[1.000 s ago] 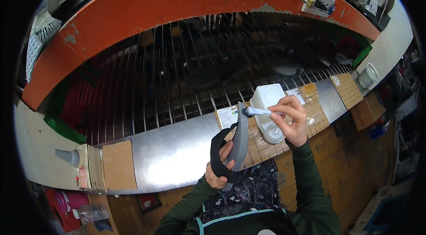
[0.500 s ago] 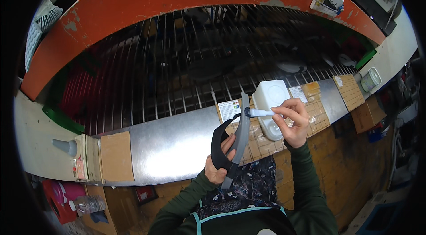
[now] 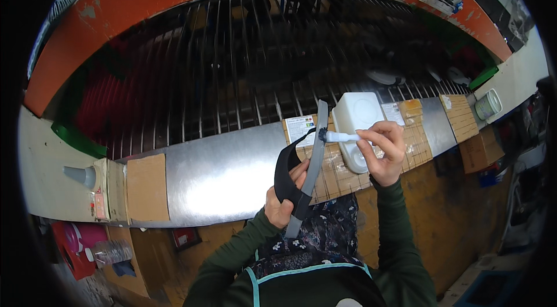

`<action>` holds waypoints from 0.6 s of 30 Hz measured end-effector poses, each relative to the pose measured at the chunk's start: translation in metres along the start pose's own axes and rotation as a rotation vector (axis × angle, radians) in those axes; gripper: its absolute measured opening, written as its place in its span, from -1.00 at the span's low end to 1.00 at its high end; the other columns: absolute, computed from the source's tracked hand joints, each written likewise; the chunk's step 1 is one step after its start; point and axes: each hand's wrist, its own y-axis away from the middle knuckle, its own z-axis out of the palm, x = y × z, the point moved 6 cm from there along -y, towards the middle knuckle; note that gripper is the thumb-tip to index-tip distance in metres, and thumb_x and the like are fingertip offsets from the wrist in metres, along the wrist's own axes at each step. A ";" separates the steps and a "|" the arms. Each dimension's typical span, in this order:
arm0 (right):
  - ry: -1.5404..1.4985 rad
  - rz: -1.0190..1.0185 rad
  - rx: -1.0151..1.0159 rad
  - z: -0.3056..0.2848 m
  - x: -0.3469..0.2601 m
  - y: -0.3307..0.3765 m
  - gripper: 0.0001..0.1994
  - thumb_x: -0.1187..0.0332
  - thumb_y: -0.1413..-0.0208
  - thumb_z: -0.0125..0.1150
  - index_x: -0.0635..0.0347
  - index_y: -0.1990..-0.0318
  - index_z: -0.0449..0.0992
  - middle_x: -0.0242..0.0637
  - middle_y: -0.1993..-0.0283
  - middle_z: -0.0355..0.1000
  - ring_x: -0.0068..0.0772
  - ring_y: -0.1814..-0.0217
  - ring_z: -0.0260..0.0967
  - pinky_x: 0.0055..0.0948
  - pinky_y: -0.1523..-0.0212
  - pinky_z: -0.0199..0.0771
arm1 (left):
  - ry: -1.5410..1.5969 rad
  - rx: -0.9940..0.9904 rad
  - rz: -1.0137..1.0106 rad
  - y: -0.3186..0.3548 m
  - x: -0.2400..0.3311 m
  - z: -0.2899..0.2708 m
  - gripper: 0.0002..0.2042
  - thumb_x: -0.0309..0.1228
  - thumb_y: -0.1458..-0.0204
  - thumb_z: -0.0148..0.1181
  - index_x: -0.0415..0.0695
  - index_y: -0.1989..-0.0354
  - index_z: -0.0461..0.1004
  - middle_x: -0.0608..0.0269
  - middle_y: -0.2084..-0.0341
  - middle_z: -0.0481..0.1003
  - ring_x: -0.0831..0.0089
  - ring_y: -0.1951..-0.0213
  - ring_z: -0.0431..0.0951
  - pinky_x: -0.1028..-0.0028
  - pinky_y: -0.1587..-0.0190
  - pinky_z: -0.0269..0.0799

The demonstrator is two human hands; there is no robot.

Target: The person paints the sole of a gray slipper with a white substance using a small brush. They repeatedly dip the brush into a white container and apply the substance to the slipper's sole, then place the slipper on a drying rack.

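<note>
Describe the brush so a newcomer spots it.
On the steel ledge lies brown cardboard bearing a white plastic container. Overlapping the container in this view, the right hand pinches the brush. Unlike the container, it has dark bristles tipping a pale handle.

Long sleeves (image 3: 400, 226), dark green, plain, fitted to the wrist; left hand (image 3: 276, 208) and right hand (image 3: 385, 154) bare. Apron skirt (image 3: 325, 217), dark, pale floral print. Front panel (image 3: 301, 291), near-black, turquoise trim (image 3: 316, 270), rounded white mark (image 3: 349, 303), partly cut off.

Left grip (image 3: 278, 207) holding black-strapped grey sole (image 3: 316, 159), right grip (image 3: 385, 153) pinching pale brush (image 3: 341, 137) against it
</note>
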 end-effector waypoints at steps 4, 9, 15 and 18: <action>0.009 -0.014 -0.007 0.001 0.001 0.003 -0.78 0.44 0.18 0.44 0.08 0.27 0.68 -0.43 0.34 0.41 -0.49 0.31 0.26 -0.43 0.20 0.09 | -0.001 0.016 -0.045 0.000 0.001 0.001 -0.32 0.06 -0.29 -0.39 -0.33 -0.29 0.21 -0.27 -0.28 0.17 -0.10 -0.32 0.18 0.14 -0.34 0.02; 0.024 -0.038 0.004 0.001 0.000 0.004 -0.77 0.42 0.18 0.45 0.06 0.27 0.68 -0.44 0.34 0.42 -0.50 0.32 0.26 -0.43 0.21 0.09 | -0.045 0.032 -0.135 -0.003 0.001 0.001 -0.27 0.10 -0.27 -0.43 -0.36 -0.29 0.20 -0.21 -0.19 0.28 0.03 -0.18 0.32 0.25 -0.23 0.16; 0.065 -0.062 0.011 0.001 -0.003 0.006 -0.77 0.42 0.19 0.46 0.04 0.28 0.68 -0.45 0.34 0.42 -0.50 0.32 0.26 -0.43 0.20 0.08 | 0.013 0.041 -0.215 -0.004 0.002 0.001 -0.30 0.06 -0.28 -0.38 -0.38 -0.27 0.21 -0.19 -0.18 0.33 0.07 -0.14 0.39 0.34 -0.19 0.22; 0.070 -0.069 0.018 0.001 -0.003 0.007 -0.77 0.43 0.19 0.46 0.04 0.28 0.68 -0.45 0.34 0.43 -0.50 0.32 0.26 -0.43 0.20 0.08 | -0.005 0.043 -0.247 -0.004 0.001 -0.001 -0.30 0.06 -0.28 -0.38 -0.37 -0.27 0.21 -0.20 -0.10 0.40 0.11 -0.01 0.47 0.37 -0.09 0.28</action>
